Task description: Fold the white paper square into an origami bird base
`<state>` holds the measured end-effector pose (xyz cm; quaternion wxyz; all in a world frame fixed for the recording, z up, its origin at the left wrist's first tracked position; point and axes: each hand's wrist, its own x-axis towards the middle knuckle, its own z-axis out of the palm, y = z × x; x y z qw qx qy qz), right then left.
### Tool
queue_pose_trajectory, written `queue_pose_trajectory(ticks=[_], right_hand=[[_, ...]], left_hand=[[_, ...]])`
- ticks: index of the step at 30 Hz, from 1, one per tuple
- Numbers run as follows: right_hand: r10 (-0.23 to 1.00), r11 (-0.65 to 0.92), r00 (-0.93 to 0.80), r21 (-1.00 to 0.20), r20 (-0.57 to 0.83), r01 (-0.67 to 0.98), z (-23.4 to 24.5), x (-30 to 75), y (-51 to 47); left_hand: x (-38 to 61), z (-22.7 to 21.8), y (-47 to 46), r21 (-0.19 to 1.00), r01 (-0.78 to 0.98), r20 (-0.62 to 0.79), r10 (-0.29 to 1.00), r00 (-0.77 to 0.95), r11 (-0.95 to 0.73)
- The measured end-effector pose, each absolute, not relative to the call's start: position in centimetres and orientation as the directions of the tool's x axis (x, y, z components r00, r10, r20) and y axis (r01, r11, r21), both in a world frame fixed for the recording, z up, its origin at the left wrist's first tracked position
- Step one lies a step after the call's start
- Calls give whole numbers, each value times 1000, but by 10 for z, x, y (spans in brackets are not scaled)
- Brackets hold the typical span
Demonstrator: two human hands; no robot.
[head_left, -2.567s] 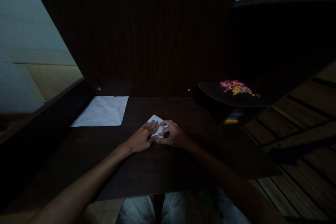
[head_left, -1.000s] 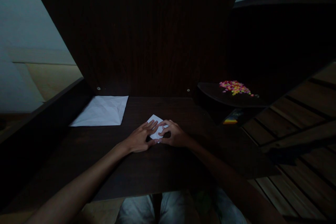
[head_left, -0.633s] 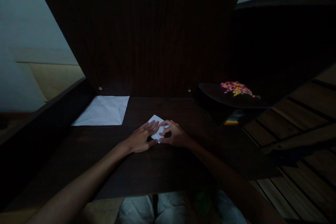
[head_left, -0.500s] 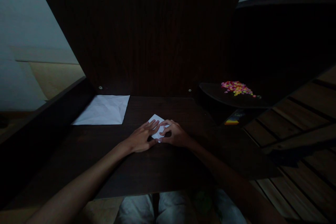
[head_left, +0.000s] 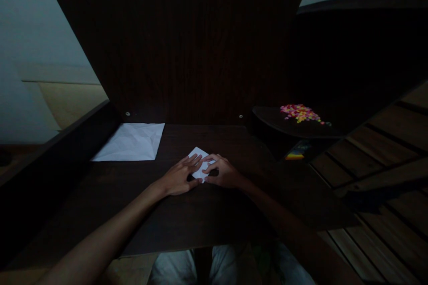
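Item: left hand [head_left: 180,176]. Laid back uppermost, fingers stretched out and slightly fanned, tips flat on the paper, thumb reaching to its near corner; it bears on the piece and is not wrapped round it.

Item: right hand [head_left: 224,173]. Fingers curled, a gap between index finger and thumb, index tip on the paper, thumb tip by the near corner; whether the thumb pinches an edge cannot be told.

Item: small folded paper [head_left: 199,173]. Located right of the large white sheet [head_left: 132,141] and a little nearer the person, well apart from it. Handling, as judged: very light; stiffer than a single layer if several are folded together, yet easily creased or torn; inclined to slide unless pressed. Best held by its edges or corners, with flat fingertips over the middle. Appearance: white, matt, roughly diamond-shaped, one corner pointing away; middle partly covered by fingers, fold lines too dim to trace.

Item: desk [head_left: 187,218]. Dark brown, wood-grained, beneath the large white sheet and extending right of it.

Item: bead-like pieces [head_left: 301,112]. Pink, red and yellow, heaped on a curved shelf [head_left: 267,118] far right of the large white sheet.
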<state>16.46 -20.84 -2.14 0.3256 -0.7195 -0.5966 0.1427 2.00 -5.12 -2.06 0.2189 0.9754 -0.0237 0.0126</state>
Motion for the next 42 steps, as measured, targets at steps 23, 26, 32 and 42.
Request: queue_pose_trajectory(ticks=[23, 26, 32, 42], right_hand=[[844, -80, 357, -564, 400, 822, -11, 176, -207], [824, -109, 369, -518, 431, 848, -12, 185, -209], [910, -82, 237, -414, 339, 906, -19, 189, -210], [929, 7, 126, -355, 349, 935, -25, 189, -208]], left_hand=[[14, -10, -47, 299, -65, 222, 3, 975, -952], [13, -8, -44, 318, -72, 193, -10, 981, -945], [14, -9, -38, 284, -142, 169, -97, 981, -948], [17, -11, -35, 229, -287, 303, -212, 929, -930]])
